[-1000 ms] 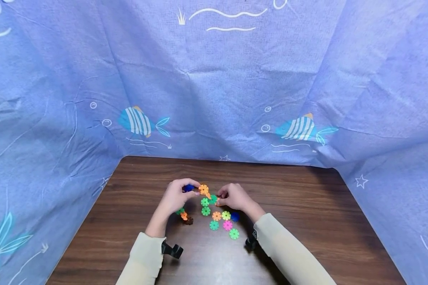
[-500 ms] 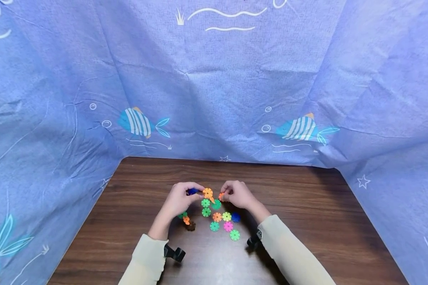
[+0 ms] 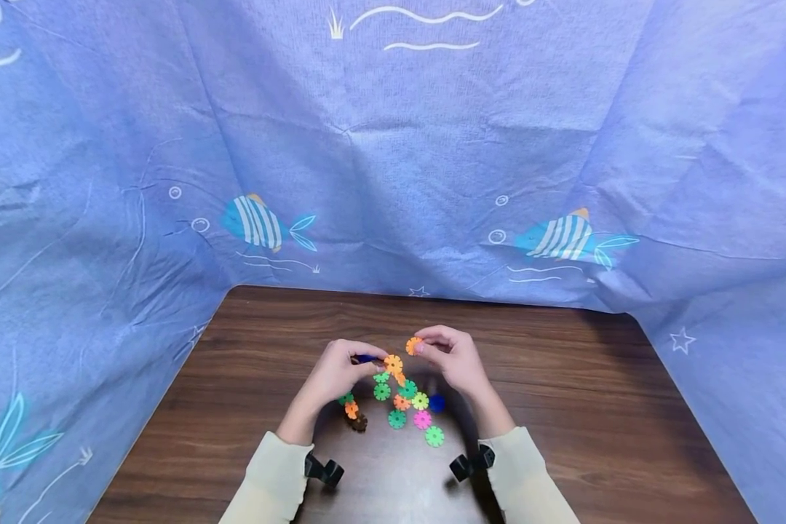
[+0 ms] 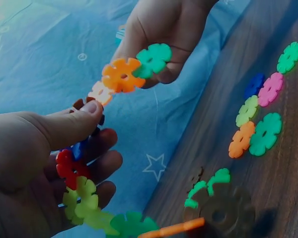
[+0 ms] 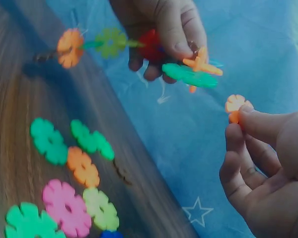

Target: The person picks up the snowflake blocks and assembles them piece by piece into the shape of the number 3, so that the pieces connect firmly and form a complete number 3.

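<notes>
My left hand (image 3: 337,371) pinches a chain of interlocking plastic snowflake discs (image 4: 123,75) near one end. Orange and green discs stick out past the fingertips; brown, blue, red and yellow-green ones run under the palm, partly hidden by the fingers. The chain's other end hangs down to a large brown disc (image 4: 221,215). Between thumb and fingertips, my right hand (image 3: 455,356) pinches a single orange snowflake disc (image 5: 235,103). This disc is raised a little beyond the chain's green end disc (image 5: 188,75) and apart from it.
Loose discs lie on the dark wooden table (image 3: 563,407) below the hands: pink (image 3: 422,420), yellow-green (image 3: 420,401), blue (image 3: 437,403), orange (image 3: 402,402) and several green ones (image 3: 435,437). A blue fish-print cloth (image 3: 393,182) hangs behind and at both sides.
The right hand has lifted the orange disc away from beside the chain's green end, up and to the right. The left hand has shifted slightly right and nearer with the chain.
</notes>
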